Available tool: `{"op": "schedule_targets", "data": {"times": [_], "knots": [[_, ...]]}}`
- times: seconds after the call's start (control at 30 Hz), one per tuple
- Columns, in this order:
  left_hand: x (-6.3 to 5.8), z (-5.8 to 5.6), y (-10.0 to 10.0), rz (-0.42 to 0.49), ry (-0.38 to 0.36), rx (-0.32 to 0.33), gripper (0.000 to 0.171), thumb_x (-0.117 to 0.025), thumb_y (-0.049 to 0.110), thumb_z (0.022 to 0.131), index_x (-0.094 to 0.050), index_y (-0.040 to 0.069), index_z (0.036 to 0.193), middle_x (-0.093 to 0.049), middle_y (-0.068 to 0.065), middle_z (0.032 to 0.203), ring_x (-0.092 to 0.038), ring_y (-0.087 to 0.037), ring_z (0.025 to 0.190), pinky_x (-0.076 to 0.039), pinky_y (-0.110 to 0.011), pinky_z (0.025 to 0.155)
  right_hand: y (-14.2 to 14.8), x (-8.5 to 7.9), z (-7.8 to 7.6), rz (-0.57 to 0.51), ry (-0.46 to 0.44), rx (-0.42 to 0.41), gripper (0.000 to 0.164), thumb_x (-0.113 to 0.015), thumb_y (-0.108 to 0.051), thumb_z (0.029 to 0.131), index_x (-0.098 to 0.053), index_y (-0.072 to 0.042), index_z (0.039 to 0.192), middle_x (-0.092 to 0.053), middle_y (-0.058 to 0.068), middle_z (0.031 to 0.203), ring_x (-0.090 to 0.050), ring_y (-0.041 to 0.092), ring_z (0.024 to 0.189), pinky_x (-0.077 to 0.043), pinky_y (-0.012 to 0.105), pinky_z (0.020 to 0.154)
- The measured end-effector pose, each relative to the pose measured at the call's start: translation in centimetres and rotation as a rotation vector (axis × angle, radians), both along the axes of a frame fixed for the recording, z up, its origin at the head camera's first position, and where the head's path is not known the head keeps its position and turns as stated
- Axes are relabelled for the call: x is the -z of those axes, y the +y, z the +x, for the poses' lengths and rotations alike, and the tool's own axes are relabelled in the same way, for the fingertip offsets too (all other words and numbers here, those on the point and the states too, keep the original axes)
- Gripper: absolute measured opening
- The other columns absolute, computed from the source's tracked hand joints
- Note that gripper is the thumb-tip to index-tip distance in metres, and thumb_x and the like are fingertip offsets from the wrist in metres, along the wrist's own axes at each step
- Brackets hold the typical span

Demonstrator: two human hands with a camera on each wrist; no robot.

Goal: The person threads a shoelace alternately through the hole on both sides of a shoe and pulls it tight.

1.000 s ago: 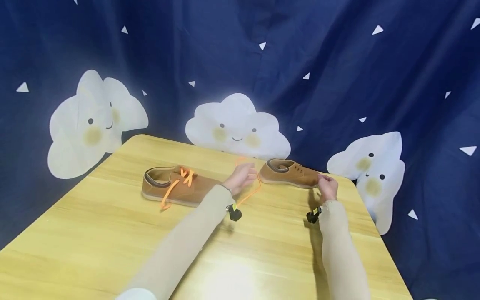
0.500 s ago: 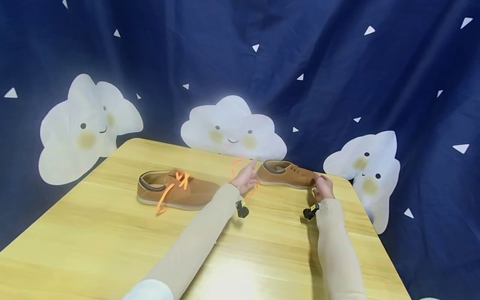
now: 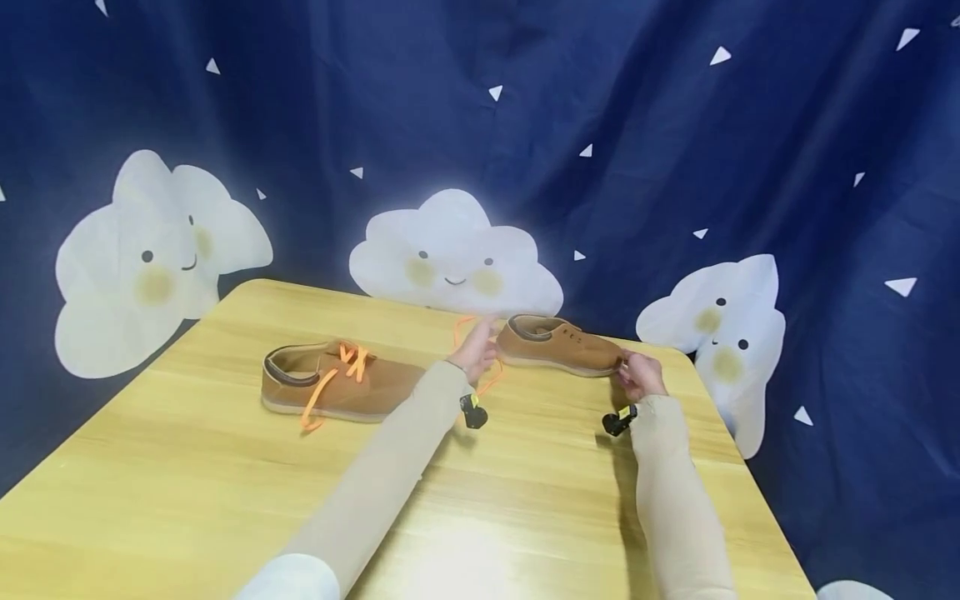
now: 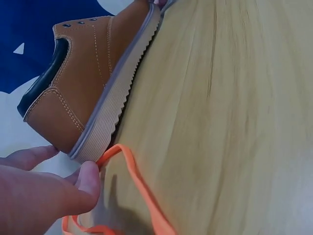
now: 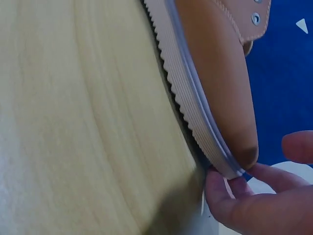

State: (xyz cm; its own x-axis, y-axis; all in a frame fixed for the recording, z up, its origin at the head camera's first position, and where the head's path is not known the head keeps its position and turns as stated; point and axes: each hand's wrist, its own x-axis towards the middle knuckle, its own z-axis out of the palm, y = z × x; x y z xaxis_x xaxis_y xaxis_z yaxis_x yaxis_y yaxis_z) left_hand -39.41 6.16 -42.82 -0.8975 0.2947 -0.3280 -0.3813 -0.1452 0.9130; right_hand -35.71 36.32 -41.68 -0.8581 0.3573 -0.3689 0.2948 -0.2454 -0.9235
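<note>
Counter (image 3: pixel 187 500): bright in the head view, a white glare blown out at the bottom of the frame
Right sleeve (image 3: pixel 678 492): a soft dark shadow runs alongside it on the counter
Blue curtain (image 3: pixel 645 92): darker, with a hazy glow around the middle cloud (image 3: pixel 457 242)
Wrist views: dimmer and cooler, soft in fine detail
Right grip (image 5: pixel 264 208): blurred shadow beside it
</note>
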Motion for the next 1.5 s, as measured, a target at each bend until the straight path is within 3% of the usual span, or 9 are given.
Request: {"op": "schedule_targets", "data": {"times": [0.07,0.13,0.2,0.3,0.47,0.63,0.87,1.17,1.5], "knots": [[-0.3,0.0,-0.4,-0.038,0.024,0.017,0.076,-0.042,0.058,0.103,-0.038,0.006,0.158,-0.056,-0.005,0.099,-0.043,-0.008,0.065,-0.037,-0.023,0.07,-0.1,0.4,-0.2,0.023,-0.015,0.022,0.05,-0.049,-0.009,0.105,-0.032,0.0,0.152,-0.048,0.004,0.118,-0.059,0.009,0.092,-0.055,0.017,0.09],[-0.5,0.1,-0.6,-0.06,0.05,0.06,0.074,-0.04,0.059,0.103,-0.041,0.009,0.157,-0.061,-0.007,0.102,-0.049,-0.01,0.068,-0.043,-0.026,0.08,0.0,0.7,-0.2,0.057,-0.024,0.042,0.058,-0.05,-0.011,0.105,-0.027,0.0,0.157,-0.045,0.004,0.127,-0.059,0.012,0.104,-0.054,0.02,0.099],[-0.7,0.1,-0.8,-0.046,0.099,0.121,0.065,-0.037,0.052,0.106,-0.04,0.012,0.157,-0.062,-0.013,0.133,-0.064,-0.021,0.108,-0.038,-0.043,0.115,0.1,0.8,-0.2,0.084,-0.029,0.057,0.059,-0.051,-0.012,0.104,-0.029,0.001,0.157,-0.046,0.004,0.128,-0.059,0.014,0.108,-0.054,0.022,0.102],[-0.9,0.4,-0.9,-0.021,0.155,0.16,0.057,-0.036,0.043,0.108,-0.042,0.013,0.155,-0.03,-0.015,0.168,-0.025,-0.04,0.156,-0.005,-0.066,0.128,0.0,0.5,0.3,0.089,-0.022,0.055,0.052,-0.052,-0.011,0.103,-0.036,0.001,0.152,-0.046,0.002,0.128,-0.059,0.015,0.112,-0.052,0.024,0.105],[-1.3,1.8,-1.9,-0.104,0.232,0.089,0.048,-0.049,0.024,0.103,-0.053,0.003,0.145,-0.048,-0.018,0.154,-0.052,-0.03,0.131,-0.035,-0.051,0.123,-0.4,-0.8,1.6,0.1,0.007,-0.041,0.04,-0.051,-0.009,0.105,-0.047,-0.001,0.143,-0.043,0.007,0.142,-0.06,0.012,0.11,-0.052,0.023,0.105],[-1.8,3.9,-3.9,-0.26,0.336,0.067,0.06,-0.061,0.011,0.09,-0.052,0.007,0.149,-0.057,-0.017,0.148,-0.06,-0.02,0.105,-0.053,-0.043,0.103,0.0,-1.7,3.4,0.161,0.048,-0.218,0.029,-0.051,-0.009,0.106,-0.052,-0.001,0.133,-0.052,0.009,0.126,-0.067,0.005,0.087,-0.059,0.02,0.087],[-1.5,6.5,-6.4,-0.391,0.458,0.106,0.065,-0.077,0.003,0.081,-0.048,0.002,0.139,-0.049,-0.02,0.15,-0.045,-0.042,0.142,-0.04,-0.06,0.117,0.1,-1.8,6.2,0.151,0.106,-0.484,0.029,-0.056,-0.002,0.103,-0.046,0.007,0.129,-0.062,0.002,0.105,-0.073,0.01,0.09,-0.061,0.028,0.092],[-1.0,10.5,-10.9,-0.619,0.574,0.177,0.072,-0.091,0.014,0.074,-0.055,0.003,0.136,-0.06,-0.018,0.142,-0.054,-0.041,0.135,-0.038,-0.062,0.117,-1.6,-1.1,9.5,0.531,0.093,-0.757,0.072,-0.079,-0.013,0.091,-0.041,0.009,0.148,-0.053,0.024,0.137,-0.071,0.012,0.097,-0.06,0.027,0.087],[-0.2,14.6,-15.9,-0.783,0.685,0.335,0.068,-0.094,0.026,0.073,-0.067,0.005,0.132,-0.061,-0.021,0.145,-0.053,-0.044,0.139,-0.039,-0.061,0.117,-5.4,0.1,12.6,0.706,0.138,-0.891,0.066,-0.089,-0.017,0.08,-0.059,0.006,0.134,-0.06,0.023,0.131,-0.067,0.022,0.099,-0.055,0.027,0.084]]}}
